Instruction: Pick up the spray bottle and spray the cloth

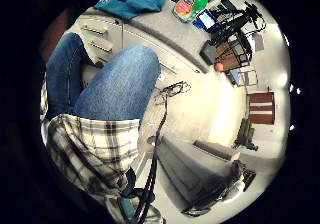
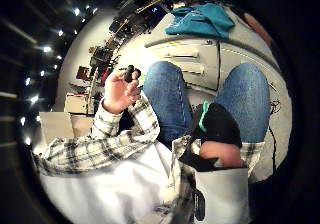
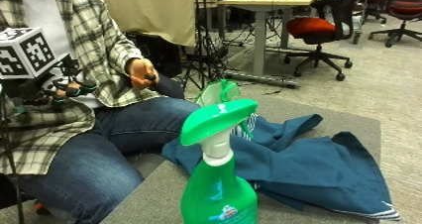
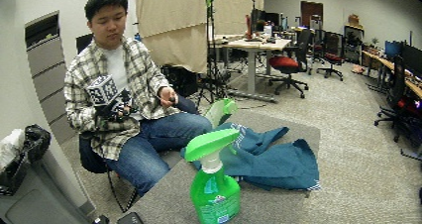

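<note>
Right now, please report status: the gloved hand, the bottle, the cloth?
Right hand at the chest, holding nothing, fingers unclear. Spray bottle upright on table, untouched. Blue cloth spread behind it. Second green bottle lies beyond the cloth; path open.

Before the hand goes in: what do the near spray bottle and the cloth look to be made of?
The spray bottle looks like translucent green plastic, glossy, with highlights on its body; its trigger head is opaque, smoother green plastic on a white collar. The cloth looks like soft woven fabric, matte teal-blue, lying in loose folds with a pale striped hem; the fibre cannot be told.
</note>
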{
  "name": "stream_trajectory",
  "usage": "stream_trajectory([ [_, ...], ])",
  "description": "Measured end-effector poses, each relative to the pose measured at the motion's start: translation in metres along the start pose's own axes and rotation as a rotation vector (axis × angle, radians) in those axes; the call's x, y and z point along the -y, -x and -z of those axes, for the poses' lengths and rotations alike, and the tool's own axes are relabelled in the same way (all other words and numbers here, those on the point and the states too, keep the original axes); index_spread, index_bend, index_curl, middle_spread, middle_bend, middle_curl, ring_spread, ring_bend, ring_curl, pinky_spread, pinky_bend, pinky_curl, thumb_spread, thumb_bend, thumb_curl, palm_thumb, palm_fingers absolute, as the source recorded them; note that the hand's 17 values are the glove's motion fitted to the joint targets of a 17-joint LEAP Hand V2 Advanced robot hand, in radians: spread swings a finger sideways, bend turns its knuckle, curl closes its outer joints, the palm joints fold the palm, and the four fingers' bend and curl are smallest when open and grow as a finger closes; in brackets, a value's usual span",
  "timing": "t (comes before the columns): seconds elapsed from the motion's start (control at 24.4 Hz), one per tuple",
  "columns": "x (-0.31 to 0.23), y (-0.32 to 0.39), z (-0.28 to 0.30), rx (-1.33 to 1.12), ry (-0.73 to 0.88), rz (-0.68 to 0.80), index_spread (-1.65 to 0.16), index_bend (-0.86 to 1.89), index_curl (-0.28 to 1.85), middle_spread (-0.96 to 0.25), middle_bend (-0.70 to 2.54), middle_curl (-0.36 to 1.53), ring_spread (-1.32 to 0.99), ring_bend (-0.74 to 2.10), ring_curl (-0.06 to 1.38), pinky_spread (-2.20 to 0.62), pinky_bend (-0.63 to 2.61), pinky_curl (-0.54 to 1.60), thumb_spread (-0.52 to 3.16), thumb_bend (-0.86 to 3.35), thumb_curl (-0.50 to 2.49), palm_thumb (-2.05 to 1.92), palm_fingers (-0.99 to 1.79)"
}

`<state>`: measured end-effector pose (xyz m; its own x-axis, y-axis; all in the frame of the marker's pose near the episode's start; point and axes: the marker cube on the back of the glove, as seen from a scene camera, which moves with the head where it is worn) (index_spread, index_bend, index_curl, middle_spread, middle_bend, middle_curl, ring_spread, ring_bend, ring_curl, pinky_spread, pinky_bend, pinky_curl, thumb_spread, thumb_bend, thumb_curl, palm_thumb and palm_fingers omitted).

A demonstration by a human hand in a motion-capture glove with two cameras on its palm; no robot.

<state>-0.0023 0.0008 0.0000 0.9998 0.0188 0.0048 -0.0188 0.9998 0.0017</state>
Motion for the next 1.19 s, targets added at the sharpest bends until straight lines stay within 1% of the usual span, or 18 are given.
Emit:
stream_trajectory([
  [0.29, 0.005, 0.003, -0.001, 0.015, -0.002, -0.015, -0.24, 0.25, 0.16, -0.06, 0.22, 0.12, 0.08, 0.19, 0.07, 0.14, 0.33, 0.09, 0.7, 0.34, 0.19, 0.53, 0.24],
  [0.7, 0.028, -0.008, 0.002, 0.037, 0.013, 0.005, -0.29, 0.21, 0.23, -0.07, 0.2, 0.18, 0.12, 0.2, 0.11, 0.19, 0.34, 0.12, 0.97, 0.3, 0.28, 0.56, 0.23],
  [0.94, 0.07, -0.042, 0.006, 0.055, 0.008, -0.003, -0.3, 0.17, 0.24, -0.06, 0.17, 0.2, 0.11, 0.27, 0.15, 0.2, 0.36, 0.14, 1.06, 0.27, 0.32, 0.57, 0.27],
  [1.19, 0.139, -0.097, 0.017, 0.205, -0.091, -0.09, -0.3, 0.14, 0.24, -0.05, 0.18, 0.22, 0.09, 0.31, 0.18, 0.2, 0.43, 0.17, 1.11, 0.22, 0.34, 0.56, 0.29],
])
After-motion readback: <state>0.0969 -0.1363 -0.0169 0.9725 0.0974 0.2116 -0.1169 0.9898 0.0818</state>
